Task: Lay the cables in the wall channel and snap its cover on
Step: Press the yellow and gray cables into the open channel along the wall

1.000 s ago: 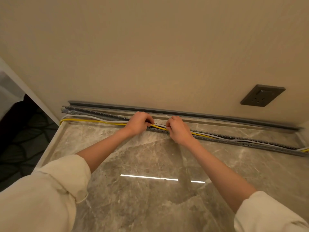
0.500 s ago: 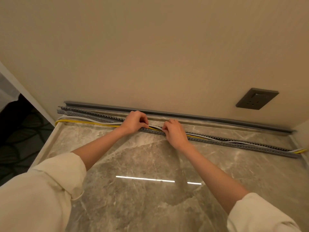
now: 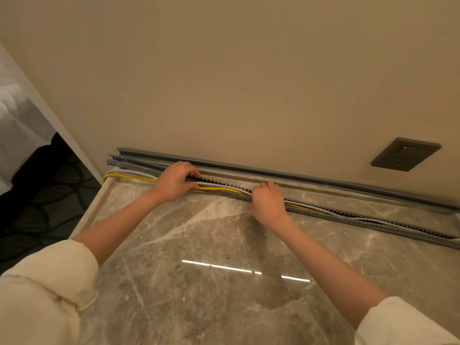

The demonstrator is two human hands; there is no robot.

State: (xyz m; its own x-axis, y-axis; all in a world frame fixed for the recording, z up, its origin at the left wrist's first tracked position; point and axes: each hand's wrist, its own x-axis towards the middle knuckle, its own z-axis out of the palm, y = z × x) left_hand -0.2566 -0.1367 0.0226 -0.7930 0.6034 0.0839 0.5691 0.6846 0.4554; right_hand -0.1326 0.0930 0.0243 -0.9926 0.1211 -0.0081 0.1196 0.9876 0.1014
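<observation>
A long grey slotted cable channel (image 3: 368,221) lies on the marble top along the wall's foot. A yellow cable (image 3: 129,177) and a white cable (image 3: 224,186) run through it and spill out at its left end. My left hand (image 3: 174,183) rests on the channel left of centre, its fingers curled over the slotted edge and the cables. My right hand (image 3: 267,202) sits a little to the right, fingertips pinching the cables at the channel's rim. The grey cover strip (image 3: 298,176) lies behind the channel against the wall.
A dark wall socket (image 3: 405,154) is set in the beige wall at the right. The marble top (image 3: 224,282) ends at a left edge, with dark patterned floor (image 3: 42,200) below and white fabric (image 3: 17,120) beyond.
My hands have drawn apart along the channel, the left shifting left and the right shifting right, so a stretch of cables now shows between them. The camera view has shifted slightly.
</observation>
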